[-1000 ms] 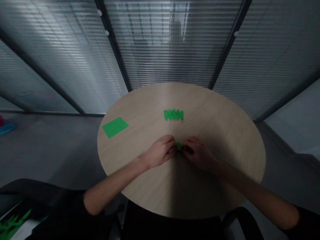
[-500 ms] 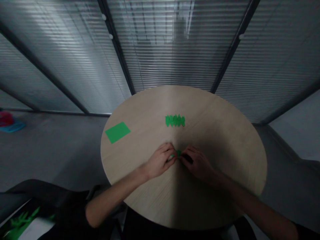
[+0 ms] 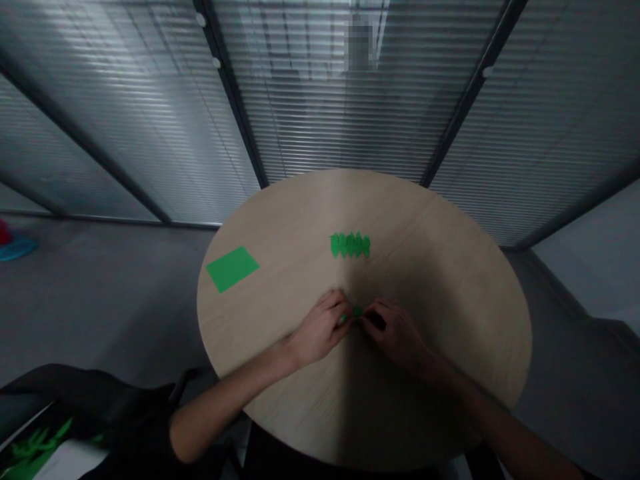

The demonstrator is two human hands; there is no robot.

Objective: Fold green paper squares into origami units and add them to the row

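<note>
"Across the round table, seen from the head, where do the hands meet?"

"Near the middle. The left hand and the right hand face each other, fingertips bent in on a small green piece between them. Both seem to pinch it, though it is dim there and the fingers hide most of it, so I cannot make out its shape."

"Why from both sides?"

"Probably so one hand steadies what the other works. Some green shows within the left fingers too."

"And the other things?"

"A row of green pieces lies side by side just beyond the hands, likely set there to be out of the fingers' way. A green sheet lies at the left, near the rim but wholly on the wood."

"Room to move?"

"Tabletop stretches from the right hand to the curved edge; leftward, the sheet narrows the way. Both forearms cross the near rim."
</note>
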